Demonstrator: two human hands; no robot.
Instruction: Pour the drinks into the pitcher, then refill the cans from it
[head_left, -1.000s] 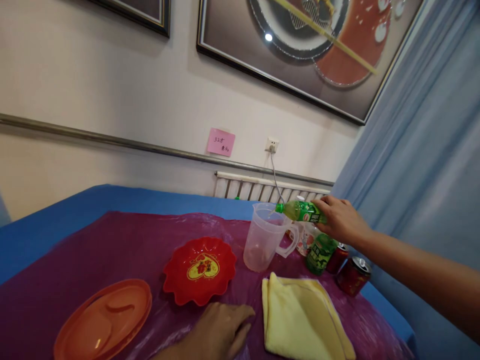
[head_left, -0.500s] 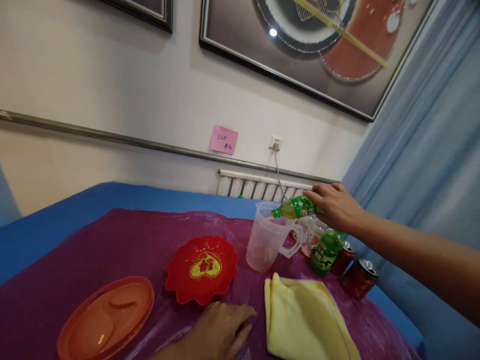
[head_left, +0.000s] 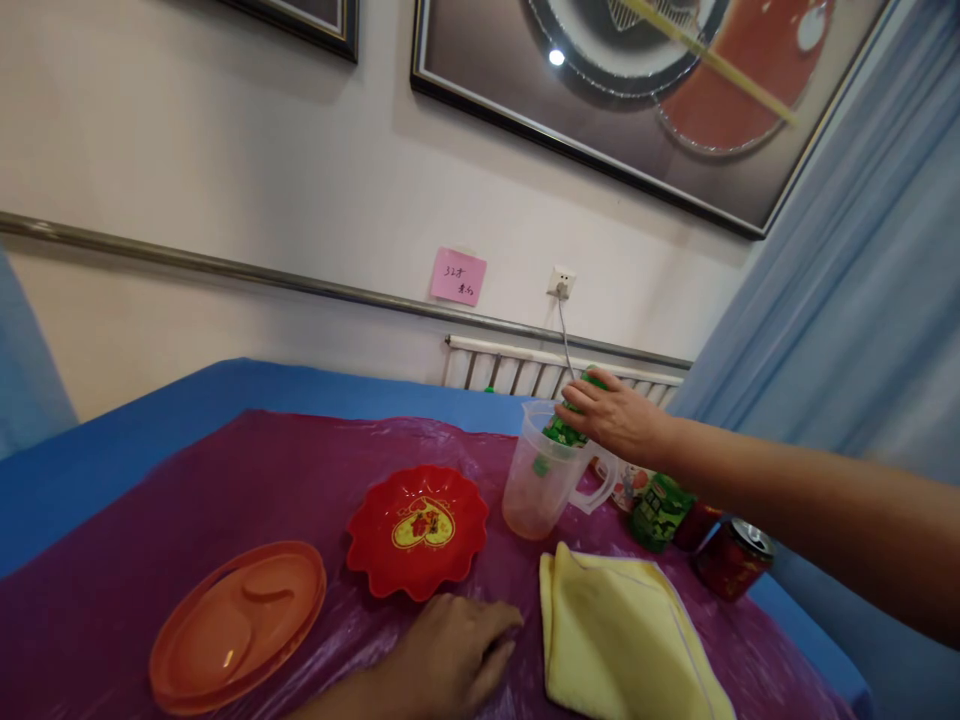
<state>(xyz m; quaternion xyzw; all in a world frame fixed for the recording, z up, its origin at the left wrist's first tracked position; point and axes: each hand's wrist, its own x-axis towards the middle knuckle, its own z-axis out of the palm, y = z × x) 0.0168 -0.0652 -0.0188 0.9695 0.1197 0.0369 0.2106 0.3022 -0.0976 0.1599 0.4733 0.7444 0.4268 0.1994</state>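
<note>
My right hand [head_left: 619,412] is closed round a green-labelled bottle [head_left: 566,428], tilted steeply with its neck down inside a clear plastic jug [head_left: 534,495]. A little pale liquid shows at the jug's bottom. My left hand [head_left: 461,645] rests on the purple sheet just below the red scalloped plate [head_left: 418,532], fingers loosely apart and holding nothing. To its right lies a folded yellow cloth [head_left: 626,635].
An orange divided dish [head_left: 238,625] sits at the left. Right of the jug stand another green bottle [head_left: 660,512] and two red cans, one nearer [head_left: 733,558]. Behind the table are a radiator [head_left: 510,370] and a wall socket.
My right hand has moved left and tipped the bottle more steeply, its neck now deeper in the jug. The whole view has shifted slightly. My left hand stays by the plate.
</note>
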